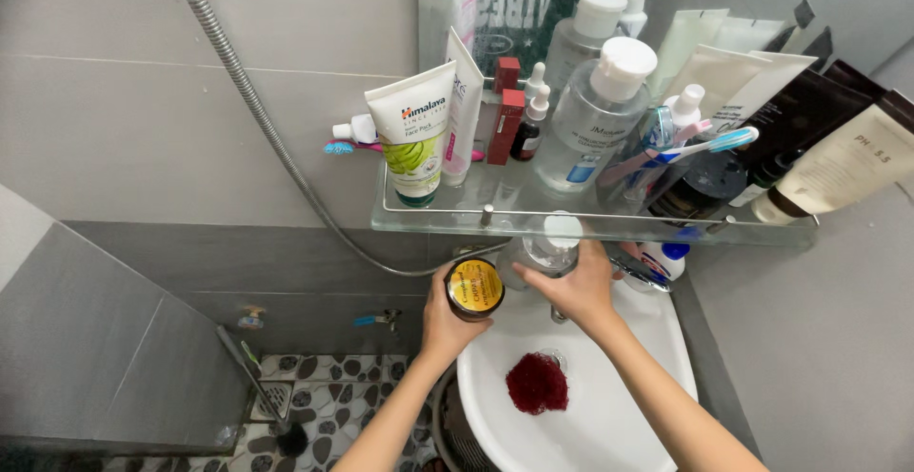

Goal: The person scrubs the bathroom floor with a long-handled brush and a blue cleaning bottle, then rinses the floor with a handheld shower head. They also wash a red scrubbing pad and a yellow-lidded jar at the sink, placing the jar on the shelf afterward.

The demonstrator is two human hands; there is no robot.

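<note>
Left hand point(447, 315): forearm raised from bottom centre, fingers curled closed in a grasp, thumb uppermost. Right hand point(576, 286): forearm angled in from lower right, fingers wrapped shut, knuckles up.

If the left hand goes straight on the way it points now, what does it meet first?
Likely the front edge of the glass shelf, just above the yellow-lidded jar that the left hand holds; depth is unclear, so it may pass beneath.

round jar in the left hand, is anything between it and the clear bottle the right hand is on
Nothing visible. The left hand holds the round jar right beside the clear bottle gripped by the right hand, above the white sink.
</note>
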